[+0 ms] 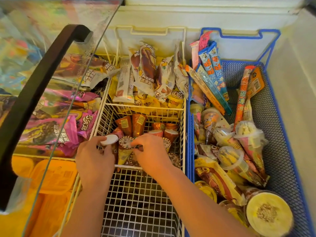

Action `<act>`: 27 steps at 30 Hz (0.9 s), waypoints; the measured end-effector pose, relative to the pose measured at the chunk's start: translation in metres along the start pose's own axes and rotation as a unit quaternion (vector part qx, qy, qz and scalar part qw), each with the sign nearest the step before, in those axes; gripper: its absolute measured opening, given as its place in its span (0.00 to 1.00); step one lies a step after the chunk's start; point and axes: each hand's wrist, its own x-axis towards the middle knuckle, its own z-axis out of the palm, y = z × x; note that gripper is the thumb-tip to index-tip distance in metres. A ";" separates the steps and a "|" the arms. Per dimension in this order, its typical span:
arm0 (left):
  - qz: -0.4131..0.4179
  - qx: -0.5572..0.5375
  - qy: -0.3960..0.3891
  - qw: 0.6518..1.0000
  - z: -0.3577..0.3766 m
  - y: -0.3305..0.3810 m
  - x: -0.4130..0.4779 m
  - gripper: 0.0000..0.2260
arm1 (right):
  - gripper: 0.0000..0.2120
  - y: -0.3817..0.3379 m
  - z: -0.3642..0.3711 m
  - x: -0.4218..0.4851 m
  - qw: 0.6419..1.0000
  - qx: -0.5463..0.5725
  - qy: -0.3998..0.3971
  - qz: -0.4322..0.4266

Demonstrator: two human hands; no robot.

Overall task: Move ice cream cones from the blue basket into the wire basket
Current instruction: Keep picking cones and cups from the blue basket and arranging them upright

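Chest freezer, pale inner wall [205, 16] across the top of the frame. A sliding glass lid [51, 65] covers the left side. White wire basket [136, 194] sits in the centre and the blue basket [273, 108] along the right edge, the two side by side.

Both hands are down in the wire basket's middle section, centre of frame. Left hand [94, 158]: fingers curled round a white-lidded cone [109, 139], held near upright. Right hand [150, 151]: fingertips pinching the rim of a speckled-top cone [126, 146] just beside it; the two cones touch. Behind them, brown-wrapped cones [138, 124] are packed against a cross wire. Clear-domed cones [248, 139] lie tilted in the blue basket, right of centre, so I judge there is work left to do.

The step in hand looks like seating these two. To do it well:
- Lower each cone tip-first into a gap.
- Lean it on its neighbours so it cannot topple.
- Grip the wrapper rather than the lid.
- Let go one hand at a time.

Hard to make out:
- The tips of both held cones are hidden under the hands.
- Reflections on the glass muddle what lies beneath it.
- The blue basket's near corner runs off the frame at lower right.
- The wrapper print is too blurred to read.
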 end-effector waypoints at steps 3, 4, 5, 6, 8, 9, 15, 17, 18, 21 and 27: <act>0.054 -0.033 0.047 0.997 0.002 0.020 -0.011 0.12 | 0.08 -0.001 -0.019 -0.007 0.997 0.025 0.074 0.001; 0.080 -0.055 0.046 0.994 0.003 0.032 -0.018 0.17 | 0.07 -0.001 -0.028 -0.011 0.994 0.039 0.100 0.002; 0.102 -0.083 0.037 0.991 0.003 0.047 -0.028 0.22 | 0.06 0.001 -0.038 -0.014 0.991 0.055 0.125 0.005; 0.115 -0.107 0.022 0.987 0.003 0.061 -0.038 0.26 | 0.05 0.002 -0.048 -0.019 0.986 0.074 0.148 0.012; 0.115 -0.155 -0.025 0.981 0.010 0.086 -0.059 0.30 | 0.07 0.011 -0.071 -0.029 0.976 0.098 0.194 0.031; 0.118 -0.188 -0.054 0.974 0.015 0.096 -0.070 0.30 | 0.13 0.018 -0.082 -0.035 0.971 0.088 0.217 0.043; 0.151 -0.236 -0.217 0.935 0.054 0.149 -0.139 0.21 | 0.32 0.083 -0.153 -0.083 0.925 0.067 0.306 0.214; 0.125 -0.217 -0.266 0.931 0.066 0.156 -0.159 0.18 | 0.34 0.103 -0.168 -0.098 0.906 0.076 0.325 0.262; 0.102 -0.208 -0.289 0.929 0.073 0.156 -0.167 0.16 | 0.35 0.111 -0.173 -0.105 0.897 0.082 0.338 0.273; 0.035 -0.182 -0.328 0.926 0.092 0.143 -0.188 0.08 | 0.29 0.136 -0.187 -0.126 0.891 0.061 0.355 0.275; -0.215 -0.175 -0.402 0.873 0.115 0.133 -0.201 0.29 | 0.35 0.168 -0.198 -0.132 0.938 0.012 0.183 0.293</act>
